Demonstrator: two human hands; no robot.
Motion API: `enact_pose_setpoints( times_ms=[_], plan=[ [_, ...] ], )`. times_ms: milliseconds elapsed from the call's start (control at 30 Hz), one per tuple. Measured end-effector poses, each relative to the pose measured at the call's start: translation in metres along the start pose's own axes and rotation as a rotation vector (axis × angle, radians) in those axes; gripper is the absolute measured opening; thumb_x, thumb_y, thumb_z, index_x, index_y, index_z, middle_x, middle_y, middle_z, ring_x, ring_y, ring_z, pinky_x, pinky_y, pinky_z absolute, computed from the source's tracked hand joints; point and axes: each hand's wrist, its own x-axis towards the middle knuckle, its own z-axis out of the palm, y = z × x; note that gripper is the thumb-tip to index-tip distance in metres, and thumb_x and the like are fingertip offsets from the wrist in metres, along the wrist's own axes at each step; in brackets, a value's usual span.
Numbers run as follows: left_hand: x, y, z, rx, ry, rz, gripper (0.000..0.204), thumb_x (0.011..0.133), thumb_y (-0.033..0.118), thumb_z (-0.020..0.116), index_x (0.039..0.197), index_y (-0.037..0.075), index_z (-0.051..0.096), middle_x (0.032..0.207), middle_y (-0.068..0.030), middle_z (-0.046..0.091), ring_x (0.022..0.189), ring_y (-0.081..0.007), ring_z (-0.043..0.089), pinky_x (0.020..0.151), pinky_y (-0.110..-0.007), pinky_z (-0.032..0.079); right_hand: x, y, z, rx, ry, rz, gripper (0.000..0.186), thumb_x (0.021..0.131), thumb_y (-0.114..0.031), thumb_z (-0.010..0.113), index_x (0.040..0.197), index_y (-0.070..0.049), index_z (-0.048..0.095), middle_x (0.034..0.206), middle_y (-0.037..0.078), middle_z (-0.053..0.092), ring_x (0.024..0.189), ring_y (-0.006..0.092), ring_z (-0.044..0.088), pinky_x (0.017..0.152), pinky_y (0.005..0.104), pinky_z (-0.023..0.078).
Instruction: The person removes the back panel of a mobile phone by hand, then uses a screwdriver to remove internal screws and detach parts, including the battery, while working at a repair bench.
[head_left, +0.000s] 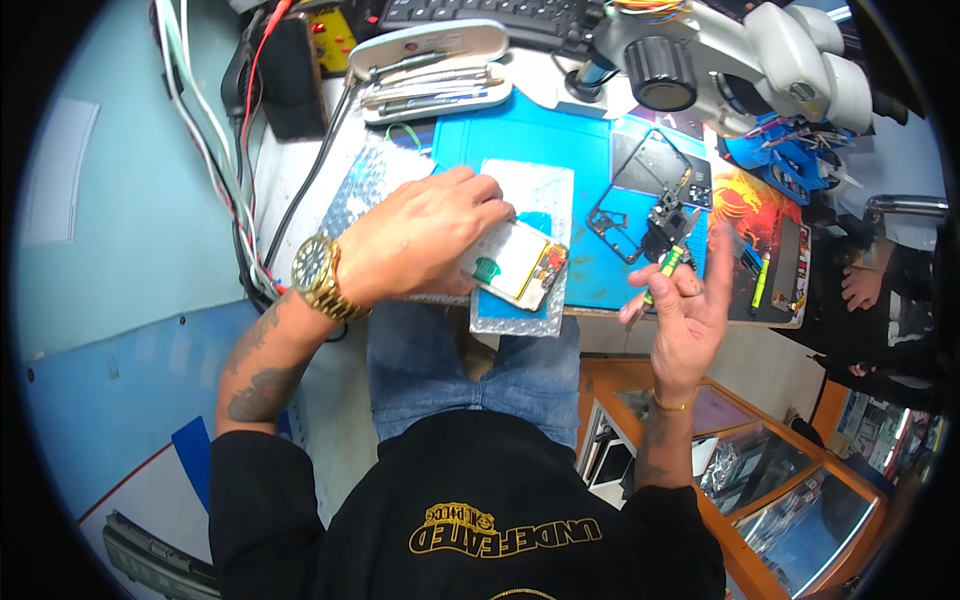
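Cluttered repair bench, blue mat (520,140) | left hand (420,240) lay flat, fingers pressing opened phone (515,262) on bubble wrap (540,200) at bench edge | right hand (685,300) pinched green-handled tweezers (668,262), remaining fingers spread | microscope (720,60) behind | risk: phone looked likely to slip off the edge if pressure eased.

A clear bubble-wrap pouch (520,250) lies at frame centre on the blue mat, under an opened phone. A second bubble-wrap bag (370,185) lies left of it, upper centre.
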Motion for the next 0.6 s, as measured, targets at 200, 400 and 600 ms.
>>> enact_pose_setpoints(
  times_ms=[200,400,600],
  plan=[
    [-0.001,0.009,-0.010,-0.003,-0.029,0.001,0.069,0.058,0.013,0.082,0.122,0.006,0.057,0.113,-0.0081,0.057,0.104,-0.0274,0.055,0.091,-0.037,0.048,-0.001,0.009,-0.001,0.558,-0.067,0.290,0.040,0.093,0.005,0.050,0.133,0.003,0.047,0.120,0.028,0.061,0.106,0.0348,0.066,0.096,0.0468,0.050],
    [-0.001,0.006,-0.008,-0.018,-0.026,0.002,0.073,0.056,0.014,0.084,0.124,0.004,0.058,0.114,-0.0074,0.058,0.105,-0.0271,0.055,0.092,-0.038,0.047,-0.005,0.028,0.007,0.151,-0.088,0.146,0.023,0.092,0.000,0.062,0.115,0.004,0.062,0.106,0.016,0.066,0.088,0.0195,0.067,0.082,0.0301,0.055],
    [-0.002,0.002,-0.007,-0.075,-0.008,-0.011,0.074,0.055,0.013,0.086,0.123,0.006,0.058,0.115,-0.0069,0.058,0.104,-0.0269,0.056,0.092,-0.038,0.047,0.002,0.034,0.020,-0.037,-0.045,0.039,0.018,0.089,0.003,0.065,0.106,0.004,0.066,0.099,0.013,0.068,0.088,0.0191,0.067,0.079,0.0286,0.054]
  ],
)
